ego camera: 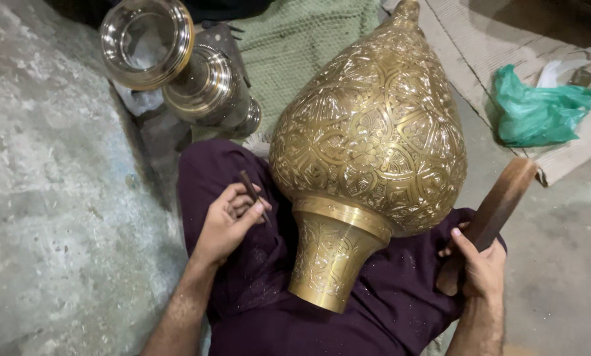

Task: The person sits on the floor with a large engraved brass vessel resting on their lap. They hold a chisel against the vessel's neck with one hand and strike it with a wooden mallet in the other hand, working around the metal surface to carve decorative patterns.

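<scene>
Gold and shiny, the big carved vase (368,158) lay across the person's lap. The left hand (229,221) pinched a thin chisel (253,194) beside it. The right hand (477,264) gripped a wooden mallet (496,207).

Both bare forearms reach up from the lower edge, the left hand (228,221) curled with its grip pinched closed (thumb over bent fingers), the right hand (478,264) wrapped shut, wrist slightly cocked.
</scene>
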